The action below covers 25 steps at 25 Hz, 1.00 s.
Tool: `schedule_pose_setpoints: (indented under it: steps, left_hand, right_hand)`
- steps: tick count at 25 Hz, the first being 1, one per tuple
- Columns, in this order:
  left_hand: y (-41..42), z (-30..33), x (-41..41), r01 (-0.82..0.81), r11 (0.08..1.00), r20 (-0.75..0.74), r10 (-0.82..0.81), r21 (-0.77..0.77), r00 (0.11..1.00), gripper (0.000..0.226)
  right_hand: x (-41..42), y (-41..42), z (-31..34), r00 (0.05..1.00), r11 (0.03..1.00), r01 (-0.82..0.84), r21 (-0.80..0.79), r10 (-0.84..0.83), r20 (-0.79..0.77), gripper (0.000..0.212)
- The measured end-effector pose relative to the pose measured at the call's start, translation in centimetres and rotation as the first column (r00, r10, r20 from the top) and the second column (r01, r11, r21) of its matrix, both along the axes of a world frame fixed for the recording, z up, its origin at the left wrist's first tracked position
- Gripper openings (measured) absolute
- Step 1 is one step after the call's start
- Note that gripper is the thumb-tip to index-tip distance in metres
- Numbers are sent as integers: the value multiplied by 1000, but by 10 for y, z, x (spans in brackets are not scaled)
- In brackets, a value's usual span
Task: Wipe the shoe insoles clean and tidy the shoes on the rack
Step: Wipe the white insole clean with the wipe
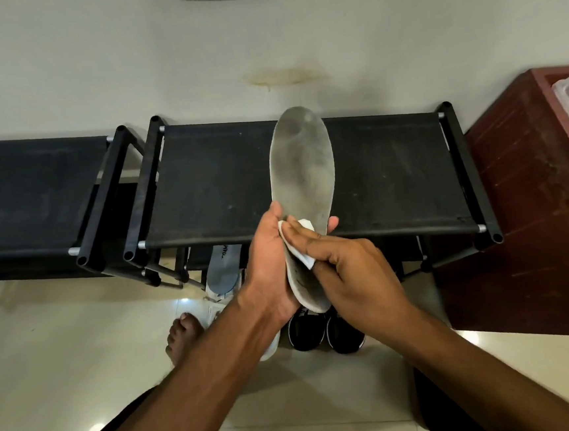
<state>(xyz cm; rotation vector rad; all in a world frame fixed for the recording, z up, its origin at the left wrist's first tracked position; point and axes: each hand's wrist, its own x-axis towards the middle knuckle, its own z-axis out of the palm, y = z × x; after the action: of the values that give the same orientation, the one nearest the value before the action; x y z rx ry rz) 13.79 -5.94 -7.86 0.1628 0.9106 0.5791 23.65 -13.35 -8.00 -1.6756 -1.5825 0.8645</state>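
Head view: I hold a grey insole (pixel 302 179) upright above the black fabric top shelf of the shoe rack (pixel 225 186), its toe end pointing towards the wall (pixel 125 64). My left hand (pixel 269 268) cups the insole's heel half from the left, thumb at the left edge and fingertips curling round the right edge — a firm, closed grasp. My right hand (pixel 353 271) presses a folded white wipe (pixel 299 245) against the insole's face, fingers bent over the wipe and pinning it in place. The insole surface shows dark smudges near the toe and along the middle. Below the shelf, a white shoe (pixel 226 289) stands on the floor with a blue-grey insole (pixel 224 267) lying on it, toe end under the rack. A pair of black shoes (pixel 324 332) sits just beside it to the right, partly hidden by my hands. My bare foot (pixel 182 337) rests on the pale tiled floor (pixel 63 337) — left of the white shoe. A second black rack (pixel 33 196) stands to the left, a red-brown cabinet (pixel 522 194) to the right.
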Motion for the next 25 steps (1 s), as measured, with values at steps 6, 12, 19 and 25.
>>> schedule_pose_setpoints:
  steps: [6,12,19,25]
  left_hand:
    - [16,-4,-13,-52,997,-1,52,51,999,51]
    - [24,-4,-23,-18,992,9,17,128,1000,51]
    - [15,-10,-22,87,975,-275,-27,207,961,26]
    - [-6,-13,-16,242,928,-424,-105,283,900,22]
  right_hand:
    - [-9,-15,6,987,988,-153,-32,152,-54,44]
    - [13,-26,37,883,955,-180,-234,52,-466,39]
    - [53,-11,5,566,817,299,-492,-567,-598,21]
    - [58,-23,4,644,816,362,-450,-568,-512,25]
